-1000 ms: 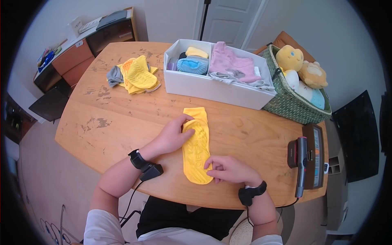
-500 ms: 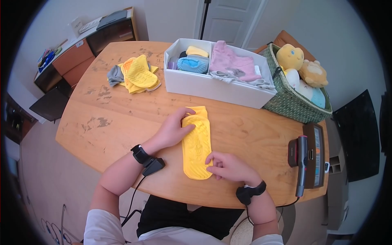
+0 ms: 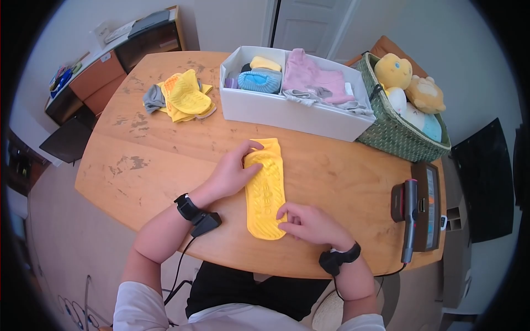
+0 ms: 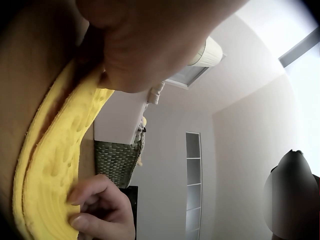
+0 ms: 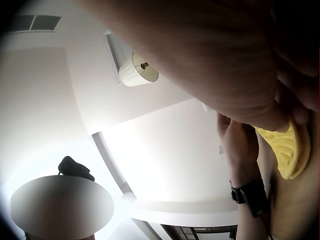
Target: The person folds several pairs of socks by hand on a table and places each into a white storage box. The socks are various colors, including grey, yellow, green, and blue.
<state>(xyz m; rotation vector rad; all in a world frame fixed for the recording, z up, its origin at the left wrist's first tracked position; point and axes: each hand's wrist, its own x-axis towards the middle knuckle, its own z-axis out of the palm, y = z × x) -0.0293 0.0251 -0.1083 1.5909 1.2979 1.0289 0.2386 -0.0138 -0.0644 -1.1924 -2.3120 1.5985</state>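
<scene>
A pair of yellow socks (image 3: 265, 193) with raised grip lettering on the upper sole lies flat before me, one sock on the other; both layers show along the edge in the left wrist view. My left hand (image 3: 231, 172) grips the socks near the cuff end, thumb on the upper face and index finger over the cuff. At the toe end, my right hand (image 3: 309, 223) pinches the right edge between thumb and index finger, its other fingers curled under. Seen from the left wrist, the right fingertips meet the yellow sock fabric (image 4: 55, 170).
Back left on the wooden table (image 3: 165, 160) lies a pile of yellow and grey socks (image 3: 185, 99). A white divided box (image 3: 292, 118) holds folded clothes. To its right stand a green woven basket (image 3: 406, 138) of plush toys and a dark handheld device (image 3: 409, 220).
The socks have gone from wrinkled to smoother and straighter, their lettering now plainer. Both hands keep their places at the cuff and toe ends. The head view has tilted slightly.
</scene>
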